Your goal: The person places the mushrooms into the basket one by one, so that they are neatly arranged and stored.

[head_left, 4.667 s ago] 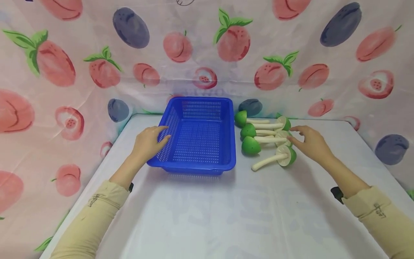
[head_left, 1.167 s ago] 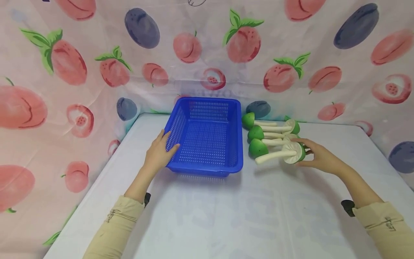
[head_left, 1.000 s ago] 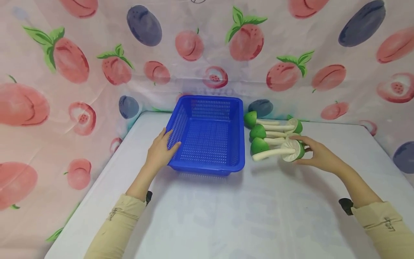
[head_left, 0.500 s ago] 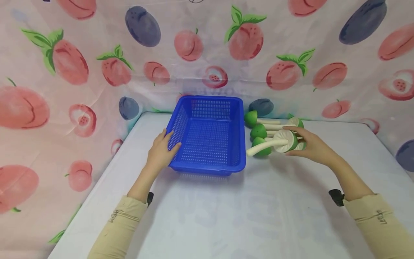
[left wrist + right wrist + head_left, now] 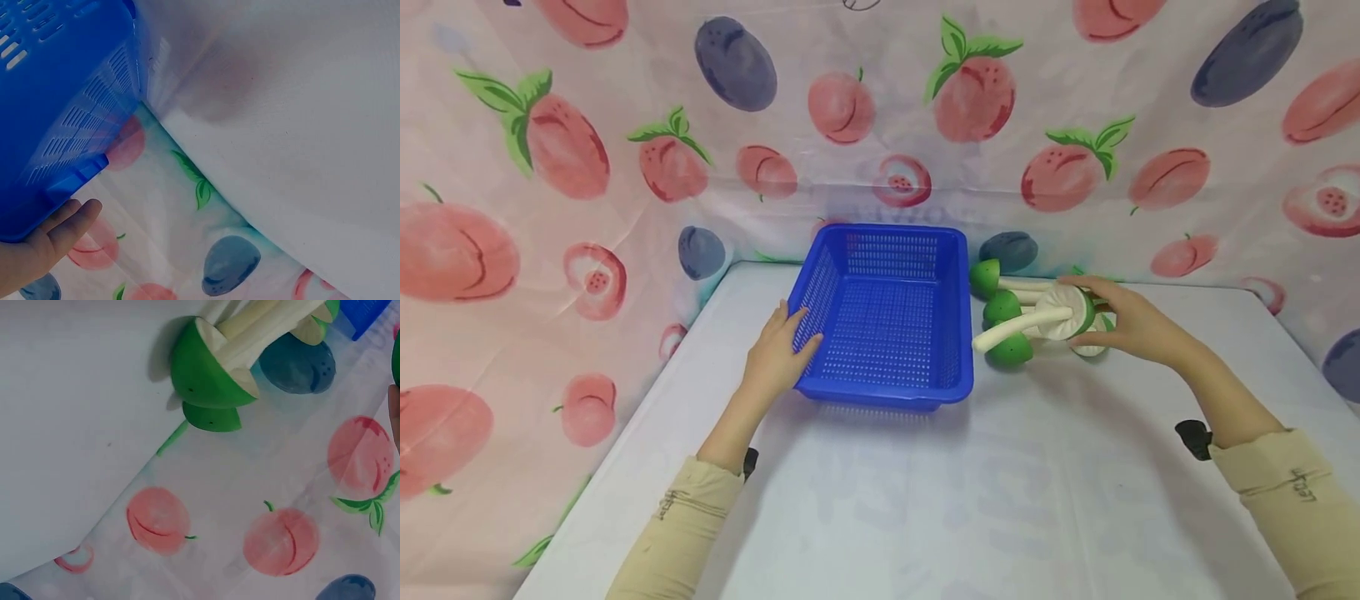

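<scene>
Clock positions are read from the centre of the rectangular blue perforated-plastic basket point(image 5: 880, 390), with the person at 6 o'clock.

Nearest: beige cloth sleeves point(image 5: 681, 521) at 7 and 4 o'clock, above the white-covered desk point(image 5: 880, 508).

Left hand point(image 5: 775, 354), at 9 o'clock: fingers grasp the basket's rim, thumb towards the inner side. Firmness of hold cannot be judged. Should it slacken, a knock on the opposite rim could shift the basket.

Right hand point(image 5: 1135, 321), at 3 o'clock: fingers clasp the cap of an imitation mushroom with a green domed cap and long cream stem point(image 5: 1060, 315). In the head view it overlaps the loose pieces, outside the basket; its stem points towards 8 o'clock, tip just beside the rim. Contact there cannot be confirmed. Assessed hazards: travel towards the basket without enough lift could catch the stem on the rim and twist the piece in the fingers; the rounded cap, held at one end only, could slip.

Beyond, at 3 to 2 o'clock: three loose green caps point(image 5: 1010, 350), others partly hidden by the hand. A low sweep could roll these aside.

Farthest, at 12 o'clock: a pale fabric backdrop point(image 5: 880, 100) printed with fruit.
</scene>
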`<state>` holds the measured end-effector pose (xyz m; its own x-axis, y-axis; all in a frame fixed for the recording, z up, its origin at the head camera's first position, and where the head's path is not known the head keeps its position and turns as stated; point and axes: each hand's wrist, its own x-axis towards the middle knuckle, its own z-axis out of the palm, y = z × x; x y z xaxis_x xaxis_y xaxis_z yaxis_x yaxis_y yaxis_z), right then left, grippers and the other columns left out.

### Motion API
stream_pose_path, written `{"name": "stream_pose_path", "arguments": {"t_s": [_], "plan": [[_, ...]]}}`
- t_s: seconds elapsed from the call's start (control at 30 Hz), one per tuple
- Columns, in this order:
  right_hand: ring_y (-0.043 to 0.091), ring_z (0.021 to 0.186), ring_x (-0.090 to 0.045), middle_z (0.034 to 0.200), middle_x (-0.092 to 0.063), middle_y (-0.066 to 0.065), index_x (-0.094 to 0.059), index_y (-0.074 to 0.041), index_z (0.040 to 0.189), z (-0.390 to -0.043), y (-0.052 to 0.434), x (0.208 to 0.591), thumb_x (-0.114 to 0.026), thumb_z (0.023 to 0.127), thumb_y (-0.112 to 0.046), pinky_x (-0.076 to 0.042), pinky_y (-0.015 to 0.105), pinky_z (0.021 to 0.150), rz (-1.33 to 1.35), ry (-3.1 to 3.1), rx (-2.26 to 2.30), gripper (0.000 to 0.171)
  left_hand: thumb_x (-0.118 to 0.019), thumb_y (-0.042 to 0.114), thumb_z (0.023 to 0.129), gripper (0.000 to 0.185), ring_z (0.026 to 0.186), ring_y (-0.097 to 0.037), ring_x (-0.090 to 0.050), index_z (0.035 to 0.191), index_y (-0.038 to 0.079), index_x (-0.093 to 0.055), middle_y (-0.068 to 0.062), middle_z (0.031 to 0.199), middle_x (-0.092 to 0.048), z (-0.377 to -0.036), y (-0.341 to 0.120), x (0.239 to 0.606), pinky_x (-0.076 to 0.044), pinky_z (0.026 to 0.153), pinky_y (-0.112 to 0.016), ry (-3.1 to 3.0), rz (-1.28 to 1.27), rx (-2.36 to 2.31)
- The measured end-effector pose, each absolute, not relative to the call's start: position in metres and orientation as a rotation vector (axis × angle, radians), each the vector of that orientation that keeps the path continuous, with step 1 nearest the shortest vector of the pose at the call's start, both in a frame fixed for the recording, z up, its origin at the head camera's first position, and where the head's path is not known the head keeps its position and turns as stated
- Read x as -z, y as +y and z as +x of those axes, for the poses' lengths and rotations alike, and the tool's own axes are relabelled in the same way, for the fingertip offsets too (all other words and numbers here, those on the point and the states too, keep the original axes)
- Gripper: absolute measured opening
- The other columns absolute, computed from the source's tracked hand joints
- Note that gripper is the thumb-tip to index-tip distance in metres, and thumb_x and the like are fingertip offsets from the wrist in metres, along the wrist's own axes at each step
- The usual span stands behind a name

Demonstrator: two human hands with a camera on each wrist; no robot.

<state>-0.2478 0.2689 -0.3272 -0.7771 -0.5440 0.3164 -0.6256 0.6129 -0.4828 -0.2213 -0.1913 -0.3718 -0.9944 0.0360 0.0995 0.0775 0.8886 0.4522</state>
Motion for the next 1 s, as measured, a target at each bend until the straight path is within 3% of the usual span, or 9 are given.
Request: {"name": "stream_pose_path", "arguments": {"t_s": [0.47, 0.6, 0.7, 0.87, 1.0], "plan": [[0.0, 0.098, -0.046, 0.131, -0.053, 0.015, -0.042, -0.003, 0.139, -0.263, 0.239, 0.297, -0.08, 0.072, -0.007, -0.037, 0.003, 0.084, 0.857, -2.737, -0.895, 0.077, -0.046, 0.036, 0.098, 0.058, 0.144, -0.038, -0.017, 0.145, 0.005, -0.035, -0.022, 0.156, -0.016, -0.224, -0.191, 0.372, -0.03, 0.106, -0.062, -2.966, -0.113, 0.695], [0.019, 0.105, -0.05, 0.136, -0.049, 0.016, -0.04, -0.004, 0.141, -0.269, 0.228, 0.291, -0.08, 0.073, -0.009, -0.047, 0.029, 0.094, 0.848, -2.744, -0.86, 0.079, -0.045, 0.037, 0.098, 0.058, 0.144, -0.039, -0.016, 0.145, 0.005, -0.034, -0.023, 0.156, -0.015, -0.224, -0.192, 0.373, -0.029, 0.106, -0.063, -2.99, -0.111, 0.685], [0.026, 0.104, -0.051, 0.135, -0.049, 0.017, -0.039, -0.005, 0.142, -0.274, 0.219, 0.287, -0.079, 0.074, -0.01, -0.047, 0.046, 0.092, 0.865, -2.741, -0.866, 0.079, -0.044, 0.038, 0.098, 0.058, 0.145, -0.039, -0.014, 0.145, 0.006, -0.034, -0.023, 0.156, -0.014, -0.223, -0.191, 0.372, -0.027, 0.108, -0.062, -3.004, -0.106, 0.68], [0.023, 0.097, -0.054, 0.13, -0.054, 0.016, -0.041, -0.002, 0.14, -0.284, 0.205, 0.28, -0.079, 0.074, -0.008, -0.05, 0.037, 0.086, 0.915, -2.695, -0.825, 0.076, -0.045, 0.039, 0.097, 0.059, 0.145, -0.037, -0.013, 0.145, 0.005, -0.035, -0.023, 0.156, -0.015, -0.223, -0.191, 0.37, -0.027, 0.108, -0.062, -2.993, -0.112, 0.679], [0.025, 0.096, -0.055, 0.125, -0.055, 0.016, -0.042, 0.0, 0.138, -0.291, 0.193, 0.275, -0.079, 0.074, -0.006, -0.05, 0.042, 0.085, 0.928, -2.683, -0.836, 0.074, -0.045, 0.039, 0.097, 0.059, 0.145, -0.037, -0.013, 0.145, 0.005, -0.035, -0.023, 0.156, -0.015, -0.223, -0.193, 0.371, -0.027, 0.108, -0.062, -2.99, -0.114, 0.677]]}}
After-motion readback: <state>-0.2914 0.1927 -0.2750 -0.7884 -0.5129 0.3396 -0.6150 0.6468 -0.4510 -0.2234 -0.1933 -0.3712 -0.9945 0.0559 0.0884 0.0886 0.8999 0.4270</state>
